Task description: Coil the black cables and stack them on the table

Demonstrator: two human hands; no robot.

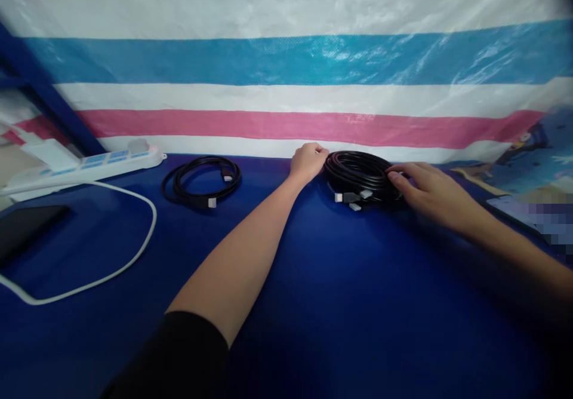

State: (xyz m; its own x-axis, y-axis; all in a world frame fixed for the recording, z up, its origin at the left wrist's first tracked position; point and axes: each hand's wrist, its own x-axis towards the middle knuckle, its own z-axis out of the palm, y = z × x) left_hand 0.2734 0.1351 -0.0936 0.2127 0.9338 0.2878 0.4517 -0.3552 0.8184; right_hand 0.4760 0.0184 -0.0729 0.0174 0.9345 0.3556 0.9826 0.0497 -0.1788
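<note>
A thick coil of black cable (358, 169) lies on the blue table against the striped sheet. Several plugs with silver or pale ends stick out at its front, one of them a silver plug (339, 197). My left hand (308, 161) is at the coil's left edge, its fingers curled inward and partly hidden. On the opposite edge, my right hand (416, 183) grips the coil between thumb and fingers. Farther left rests a smaller loop of black cable (176, 179), apart from both hands, with two plugs showing.
A white power strip (119, 161) with a white adapter (51, 154) plugged in stands at the left. A white cord (150, 226) curves across the table near a flat black object (33, 226). A striped plastic sheet (286, 58) hangs behind. At the right lies a flat, pale-topped object (510, 208).
</note>
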